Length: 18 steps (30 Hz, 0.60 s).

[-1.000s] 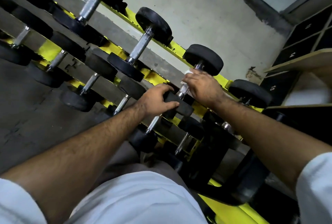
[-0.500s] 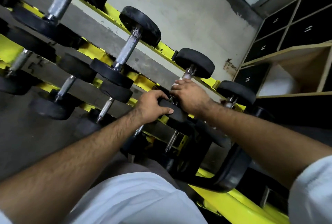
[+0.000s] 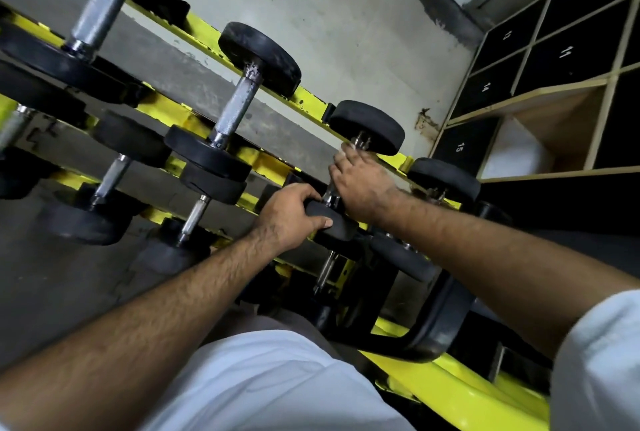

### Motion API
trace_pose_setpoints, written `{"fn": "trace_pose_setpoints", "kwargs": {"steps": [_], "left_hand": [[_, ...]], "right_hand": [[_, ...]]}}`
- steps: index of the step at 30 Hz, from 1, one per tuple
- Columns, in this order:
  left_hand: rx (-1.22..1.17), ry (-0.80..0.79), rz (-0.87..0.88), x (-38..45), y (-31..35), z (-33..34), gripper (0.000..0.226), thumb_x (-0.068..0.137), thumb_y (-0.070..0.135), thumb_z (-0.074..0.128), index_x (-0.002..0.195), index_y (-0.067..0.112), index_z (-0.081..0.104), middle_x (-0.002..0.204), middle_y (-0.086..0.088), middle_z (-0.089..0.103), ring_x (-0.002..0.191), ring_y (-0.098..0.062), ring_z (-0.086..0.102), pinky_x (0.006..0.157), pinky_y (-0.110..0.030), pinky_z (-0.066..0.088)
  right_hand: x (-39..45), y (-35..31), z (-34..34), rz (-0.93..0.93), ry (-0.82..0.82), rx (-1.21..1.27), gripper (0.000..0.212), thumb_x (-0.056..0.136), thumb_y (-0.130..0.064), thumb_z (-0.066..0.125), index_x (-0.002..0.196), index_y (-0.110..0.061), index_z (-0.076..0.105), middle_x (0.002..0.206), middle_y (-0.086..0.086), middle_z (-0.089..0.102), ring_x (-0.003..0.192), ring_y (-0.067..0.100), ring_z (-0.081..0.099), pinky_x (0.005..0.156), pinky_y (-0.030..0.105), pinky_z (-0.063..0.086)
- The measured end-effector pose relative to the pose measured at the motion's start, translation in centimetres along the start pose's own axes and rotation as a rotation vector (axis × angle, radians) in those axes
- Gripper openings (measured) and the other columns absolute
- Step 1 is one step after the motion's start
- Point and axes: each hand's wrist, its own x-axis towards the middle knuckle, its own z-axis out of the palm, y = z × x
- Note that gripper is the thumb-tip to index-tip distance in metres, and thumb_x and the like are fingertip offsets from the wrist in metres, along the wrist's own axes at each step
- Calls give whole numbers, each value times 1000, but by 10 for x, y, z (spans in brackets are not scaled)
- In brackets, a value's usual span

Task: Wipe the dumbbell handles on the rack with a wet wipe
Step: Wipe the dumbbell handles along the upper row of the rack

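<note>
Black rubber heads, steel handles: dumbbells sit in rows across the yellow rack (image 3: 313,98), seen from the head camera at a steep tilt. I note the left hand (image 3: 289,216) curled over the near head (image 3: 334,221) of one dumbbell on the top tier, thumb along its edge, fingers wrapped over the top. Right hand (image 3: 362,185) is closed round that same dumbbell's handle (image 3: 329,196), covering most of it; only a short steel stretch shows near the left hand. A bit of white wet wipe (image 3: 343,154) peeks out at the right fingertips, close under the far head (image 3: 367,126). Next dumbbell (image 3: 239,108) to the left lies untouched, knurled handle bare. Numbered black lockers (image 3: 568,53) stand against the wall at right. White sleeve (image 3: 602,361) on the right arm
</note>
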Motion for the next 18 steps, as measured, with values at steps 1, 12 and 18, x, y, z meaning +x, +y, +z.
{"fn": "trace_pose_setpoints", "kwargs": {"steps": [1,12,18], "left_hand": [[6,-3,7,0,0,0,44,71,36,87,107,21,69,105,7,61,97,-12,58,85,-29,49],[-98,15,80,-2,-23,2,48,69,43,86,110,25,70,113,4,67,111,-16,62,95,-38,52],[-139,55,90,-4,-23,4,45,68,40,88,106,26,69,104,7,66,96,-13,63,85,-36,54]], "right_hand": [[1,0,0,-40,-2,9,65,96,-29,46,153,-6,27,160,18,23,151,33,16,124,45,15],[2,20,0,-206,69,144,55,92,-21,50,147,-17,47,153,7,43,145,26,32,122,43,24],[7,2,12,-228,83,96,39,84,-21,58,122,-26,66,117,-1,65,113,22,57,97,42,49]]}}
